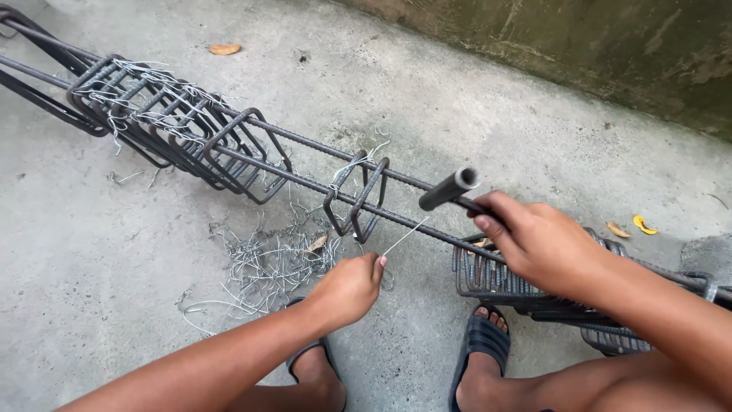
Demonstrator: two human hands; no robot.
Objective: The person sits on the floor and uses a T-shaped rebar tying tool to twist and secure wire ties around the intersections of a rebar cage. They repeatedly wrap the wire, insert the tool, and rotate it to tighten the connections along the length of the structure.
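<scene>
My left hand (352, 288) pinches a thin piece of tie wire (406, 236) that points up toward the long rebars (305, 164). My right hand (534, 239) grips a dark metal pipe tool (450, 188) held just above the rebars, its open end toward the camera. Two square stirrups (357, 200) hang on the bars just left of the wire. A bundle of stirrups (164, 114), tied with wire, sits further left on the bars. Another stack of stirrups (503, 278) lies under my right hand.
A loose pile of cut wire pieces (267, 263) lies on the concrete floor (114, 267). My feet in dark sandals (480, 343) are below the bars. A mossy concrete wall (610, 46) runs along the back right. Dry leaves (226, 49) lie about.
</scene>
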